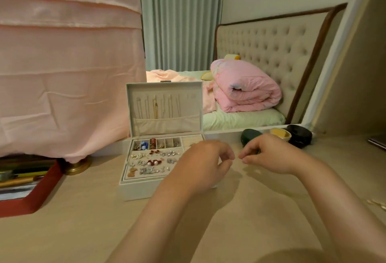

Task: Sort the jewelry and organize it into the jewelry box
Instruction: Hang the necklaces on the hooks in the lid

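ok so both our hands hover just right of the jewelry box, which sits open on the bench with its lid standing upright. our left hand is partly in front of the box's right corner and our right hand is just beside it. the fingers of each curl in toward the other, tips nearly meeting. looks like we're fiddling with something tiny between them, maybe an earring or a clasp, but honestly we can't tell if anything's pinched there. it's too small to see.

our take on doing this bit well: keep low over the bench so a drop doesn't bounce away, pinch by the post or hook rather than the stone, and aim for a free patch of tray instead of piling onto the sparkly ones.

the box is pale, stiff and squared off, lined in something soft and velvety looking. thin chains hang in the lid above a slack pocket. the back row is small square slots with blue beads and a reddish piece. the flat tray in front carries glittery earrings plus red ones with pearls. a few small pale bits lie loose at the far right of the bench, probably next to sort. behind our right hand sit a smooth rounded dark green case and a black case.
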The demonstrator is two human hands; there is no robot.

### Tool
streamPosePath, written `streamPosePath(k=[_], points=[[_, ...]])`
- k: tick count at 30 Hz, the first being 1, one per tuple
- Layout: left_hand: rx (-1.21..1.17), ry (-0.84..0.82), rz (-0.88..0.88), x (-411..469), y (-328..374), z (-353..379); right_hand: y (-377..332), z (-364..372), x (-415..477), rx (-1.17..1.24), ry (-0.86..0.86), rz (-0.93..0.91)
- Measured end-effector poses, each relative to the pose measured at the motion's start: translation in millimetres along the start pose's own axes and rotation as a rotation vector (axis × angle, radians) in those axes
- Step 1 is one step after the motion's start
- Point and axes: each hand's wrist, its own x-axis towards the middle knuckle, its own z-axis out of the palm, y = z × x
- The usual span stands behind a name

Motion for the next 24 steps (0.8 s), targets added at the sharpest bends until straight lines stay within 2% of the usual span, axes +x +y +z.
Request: streamPosePath(k=[3, 6, 13, 21, 24], points=[[-0.006, -0.147, 0.011, 12.0, 24.6, 38.3, 32.2, -3.4, -16.2, -0.085, -0.094, 0.099], [-0.022, -0.250, -0.053, 17.6, 34.2, 71.3, 60.6, -4.7, -24.1, -0.135, -0.145, 0.235], [-0.024, -0.310, -0.095, 35.9, 54.2, 107.6, 86.9, -6.7, -28.5, -0.142, -0.181, 0.422], [-0.054, -0.246, -0.146, 38.8, 57.3, 127.5, 86.6, 1.6, -24.9, -0.093, -0.280, 0.302], [-0.286, -0.199, -0.254, 34.8, 54.9, 123.3, 82.8, -5.1, -26.3, 0.092, -0.226, 0.222]])
